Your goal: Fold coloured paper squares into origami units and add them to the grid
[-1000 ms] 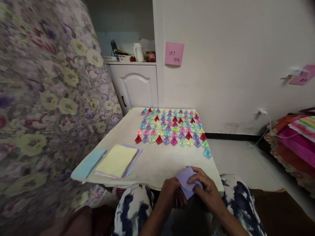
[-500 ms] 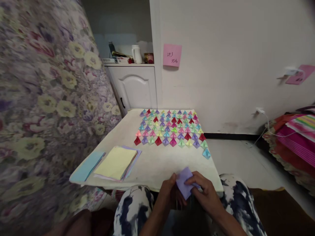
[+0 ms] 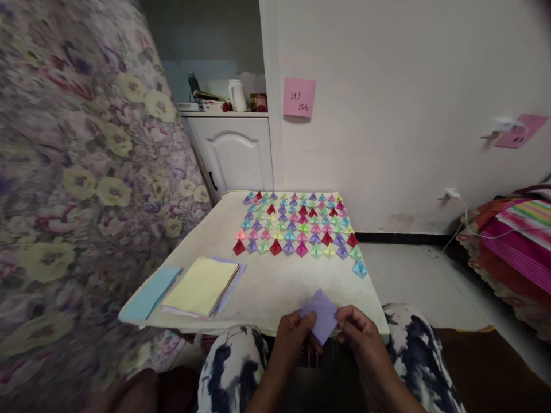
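A small purple paper, folded to a diamond outline, is held up over the near edge of the table. My left hand pinches its left side, with the thumb across the front and the fingers behind. At its right corner, the thumb and fingertips of my right hand are closed on the edge. Beyond my hands, rows of small folded paper pieces in many colours cover the far part of the table. A single blue folded piece sits nearest to me at the right edge.
The cream-covered table reaches over my knees. On its left lie a stack of yellow-topped paper sheets and a stack of blue paper. A floral curtain hangs at the left. A bed with bright bedding stands at the right.
My right hand has slid from the front of the purple paper to its right corner. The paper has shifted slightly left, and my left thumb now lies over its face.
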The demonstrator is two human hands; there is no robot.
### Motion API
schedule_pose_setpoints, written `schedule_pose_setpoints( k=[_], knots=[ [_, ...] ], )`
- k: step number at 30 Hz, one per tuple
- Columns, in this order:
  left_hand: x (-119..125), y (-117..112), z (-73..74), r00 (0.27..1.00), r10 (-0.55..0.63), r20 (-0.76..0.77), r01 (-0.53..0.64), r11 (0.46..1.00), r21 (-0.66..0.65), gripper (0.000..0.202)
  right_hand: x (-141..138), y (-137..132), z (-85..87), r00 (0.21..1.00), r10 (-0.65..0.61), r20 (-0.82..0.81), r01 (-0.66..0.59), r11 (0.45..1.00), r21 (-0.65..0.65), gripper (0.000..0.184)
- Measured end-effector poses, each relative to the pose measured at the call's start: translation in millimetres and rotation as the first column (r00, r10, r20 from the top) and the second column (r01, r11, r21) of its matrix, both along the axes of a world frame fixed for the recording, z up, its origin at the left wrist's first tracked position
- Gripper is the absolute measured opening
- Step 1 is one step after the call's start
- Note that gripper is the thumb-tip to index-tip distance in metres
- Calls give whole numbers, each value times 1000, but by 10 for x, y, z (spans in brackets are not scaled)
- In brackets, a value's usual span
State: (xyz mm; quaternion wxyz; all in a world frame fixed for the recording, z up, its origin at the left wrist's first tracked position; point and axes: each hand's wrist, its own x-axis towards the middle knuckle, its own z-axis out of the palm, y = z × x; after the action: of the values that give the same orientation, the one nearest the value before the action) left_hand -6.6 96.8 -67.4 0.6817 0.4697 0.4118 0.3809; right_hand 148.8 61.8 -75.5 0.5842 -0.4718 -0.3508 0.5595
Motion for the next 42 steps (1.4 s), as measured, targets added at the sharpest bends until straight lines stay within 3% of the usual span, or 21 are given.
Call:
schedule_pose_setpoints(
  k=[3,8,13,22,25,30,32,35,38,42],
  knots=[
    [7,4,-4,999,17,-44,-17,1000,11,41,29,-32,49,995,-50,-82,45,997,-61,15],
    [30,-10,10,993,46,-109,-40,997,64,40,14,-36,130,999,-50,7,51,996,-75,25],
    [53,-28,34,998,13,-69,-10,999,47,39,-111,15,64,995,100,-11,-100,994,-48,24],
    [4,6,56,991,123,57,-120,992,-42,36,-113,10,201,996,44,-81,-51,996,-77,25],
    [29,1,18,993,108,45,-107,994,-28,34,-141,16,209,996,31,-82,-37,996,-81,27],
    [81,-23,-85,995,103,-21,-103,994,-34,34,-126,22,159,990,59,127,-58,998,-15,21],
    [82,-27,-100,991,129,-44,-131,991,-32,34,-94,17,167,945,-38,324,27,999,38,19],
    [72,-25,-96,988,146,-53,-146,989,-5,33,-59,13,220,813,-234,533,135,966,218,23],
    [69,-31,-87,991,122,-61,-120,992,28,33,-62,27,267,812,-223,539,58,951,305,17],
    [78,-50,-80,990,89,-107,-86,996,30,34,-83,74,247,881,-87,465,-31,971,239,14]
  ],
)
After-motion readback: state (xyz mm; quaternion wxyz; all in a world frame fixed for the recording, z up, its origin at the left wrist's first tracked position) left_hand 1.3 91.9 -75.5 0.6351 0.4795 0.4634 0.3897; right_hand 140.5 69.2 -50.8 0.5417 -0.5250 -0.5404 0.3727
